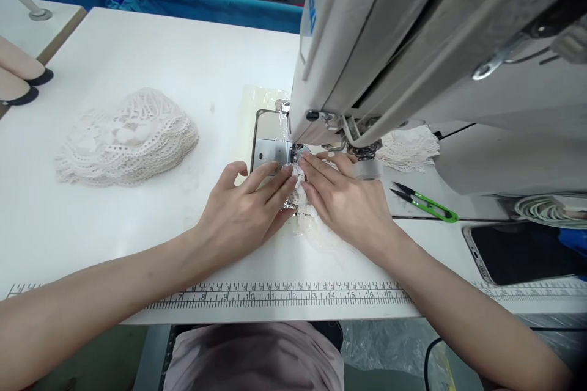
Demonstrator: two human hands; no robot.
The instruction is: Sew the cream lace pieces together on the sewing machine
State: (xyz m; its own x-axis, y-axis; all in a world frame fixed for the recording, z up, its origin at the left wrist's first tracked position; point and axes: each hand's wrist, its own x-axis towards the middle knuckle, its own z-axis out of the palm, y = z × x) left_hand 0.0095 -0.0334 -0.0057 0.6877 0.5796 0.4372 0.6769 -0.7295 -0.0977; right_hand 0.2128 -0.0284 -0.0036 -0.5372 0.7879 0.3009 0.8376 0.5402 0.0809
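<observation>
A white table with a printed ruler along its near edge [220,61] bears a bulky pale-grey sewing machine [413,91]. Left of the machine sits a layered heap of cream openwork lace [132,140]. Just before its needle, the left hand [250,208], fingers spread, and right hand [343,195], fingers nearly together, lie flattened on a cream lace piece [300,192]. A black-screened phone [518,253] and green-handled thread snips [424,202] lie right of the needle.

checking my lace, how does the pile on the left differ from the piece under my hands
The lace pile is heaped in layers; the lace piece looks thinner. The lace pile lies untouched, while the left hand and right hand partly cover the lace piece. Both are pale, openwork lace.
</observation>
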